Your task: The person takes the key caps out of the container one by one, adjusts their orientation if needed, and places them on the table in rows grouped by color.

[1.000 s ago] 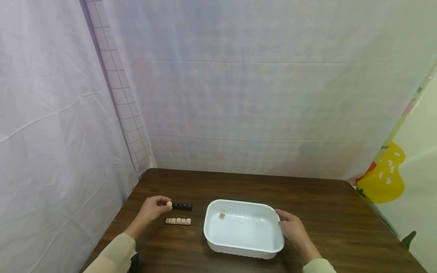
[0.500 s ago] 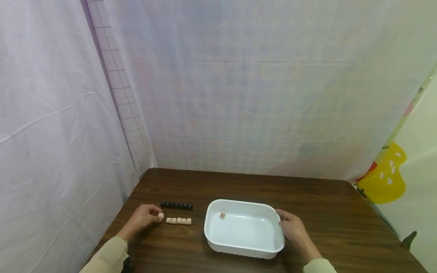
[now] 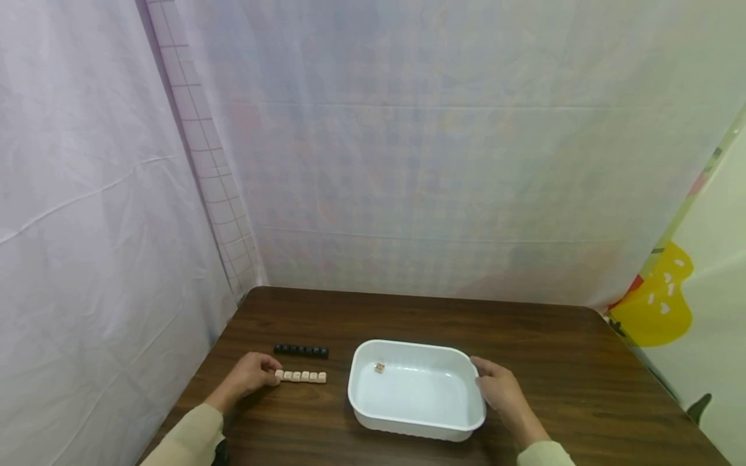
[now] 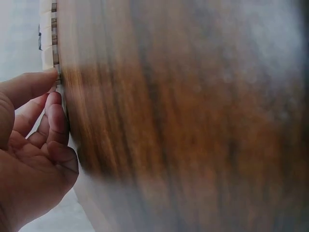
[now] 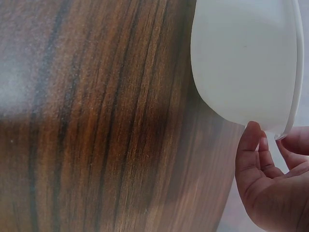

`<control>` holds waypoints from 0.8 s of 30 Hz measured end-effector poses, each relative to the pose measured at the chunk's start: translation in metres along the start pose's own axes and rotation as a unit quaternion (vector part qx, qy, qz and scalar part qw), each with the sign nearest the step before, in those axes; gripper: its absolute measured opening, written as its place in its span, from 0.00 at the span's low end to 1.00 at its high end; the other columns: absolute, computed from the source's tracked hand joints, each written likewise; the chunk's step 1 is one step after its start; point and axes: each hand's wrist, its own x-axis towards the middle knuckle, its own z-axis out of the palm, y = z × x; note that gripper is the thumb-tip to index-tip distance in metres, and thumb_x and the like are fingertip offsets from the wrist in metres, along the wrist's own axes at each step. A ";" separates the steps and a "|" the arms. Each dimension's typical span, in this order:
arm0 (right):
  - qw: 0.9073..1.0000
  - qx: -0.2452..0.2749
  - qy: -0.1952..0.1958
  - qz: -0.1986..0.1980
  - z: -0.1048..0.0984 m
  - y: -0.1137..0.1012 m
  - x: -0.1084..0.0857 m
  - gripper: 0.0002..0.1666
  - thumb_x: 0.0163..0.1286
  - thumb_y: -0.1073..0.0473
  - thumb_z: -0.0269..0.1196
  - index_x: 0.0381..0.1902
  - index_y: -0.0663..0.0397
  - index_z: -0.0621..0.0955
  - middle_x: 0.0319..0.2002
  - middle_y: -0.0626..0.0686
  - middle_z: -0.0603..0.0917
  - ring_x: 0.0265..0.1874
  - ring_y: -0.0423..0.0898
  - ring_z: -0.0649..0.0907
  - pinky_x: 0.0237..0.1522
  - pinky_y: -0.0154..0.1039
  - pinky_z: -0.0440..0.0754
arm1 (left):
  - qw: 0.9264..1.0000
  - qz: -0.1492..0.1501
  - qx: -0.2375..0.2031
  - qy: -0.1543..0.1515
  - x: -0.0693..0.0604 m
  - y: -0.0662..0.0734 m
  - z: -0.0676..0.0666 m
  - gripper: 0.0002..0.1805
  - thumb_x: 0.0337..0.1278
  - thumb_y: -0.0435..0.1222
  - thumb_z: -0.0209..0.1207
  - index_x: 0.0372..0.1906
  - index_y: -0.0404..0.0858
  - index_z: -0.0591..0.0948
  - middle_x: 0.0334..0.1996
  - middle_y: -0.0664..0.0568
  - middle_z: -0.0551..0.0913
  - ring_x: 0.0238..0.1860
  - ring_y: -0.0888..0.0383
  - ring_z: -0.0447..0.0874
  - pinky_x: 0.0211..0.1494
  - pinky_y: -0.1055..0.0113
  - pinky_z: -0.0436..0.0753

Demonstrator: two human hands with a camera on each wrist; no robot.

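My left hand (image 3: 249, 375) pinches a cream keycap (image 3: 279, 375) between thumb and fingers, at the left end of a row of cream keycaps (image 3: 305, 377) on the table. In the left wrist view, thumb and fingertips meet at the end of that row (image 4: 47, 34), and the pinched cap is mostly hidden. Behind it lies a row of black keycaps (image 3: 301, 351), untouched. My right hand (image 3: 500, 389) grips the right end of a white plastic basin (image 3: 414, 430). The right wrist view has its fingers under the basin's wall (image 5: 246, 58) and the thumb near the rim.
One light keycap with brown markings (image 3: 379, 367) lies inside the basin, near its back left corner. The dark wood table (image 3: 454, 317) has pale curtains (image 3: 419, 181) behind it and a white sheet (image 3: 116, 259) to its left.
My left hand has come from the left end of the black row towards me, bringing the cream keycap to the end of the cream row. The right hand and basin stay put.
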 end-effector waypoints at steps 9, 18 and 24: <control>1.000 0.003 0.007 -0.005 0.001 0.001 0.000 0.31 0.63 0.70 0.52 0.66 0.68 0.72 0.62 0.75 0.71 0.50 0.60 0.80 0.40 0.42 0.81 | 1.000 -0.029 0.000 -0.001 0.002 0.000 0.000 0.15 0.36 0.21 0.69 0.37 0.30 0.84 0.25 0.52 0.77 0.29 0.57 0.74 0.32 0.64 0.75; 1.000 0.000 0.002 0.010 0.002 0.001 0.002 0.31 0.65 0.70 0.51 0.67 0.68 0.71 0.64 0.75 0.69 0.56 0.65 0.77 0.47 0.50 0.81 | 1.000 -0.021 0.014 0.003 0.005 0.010 -0.005 0.19 0.35 0.21 0.63 0.41 0.30 0.83 0.28 0.51 0.79 0.31 0.55 0.75 0.33 0.62 0.76; 1.000 0.000 0.000 0.017 0.001 0.001 0.002 0.31 0.65 0.70 0.51 0.68 0.68 0.70 0.64 0.75 0.68 0.56 0.65 0.77 0.47 0.50 0.81 | 0.999 0.010 0.019 0.025 0.014 0.031 0.000 0.15 0.46 0.24 0.63 0.44 0.30 0.84 0.31 0.51 0.81 0.31 0.56 0.77 0.32 0.61 0.77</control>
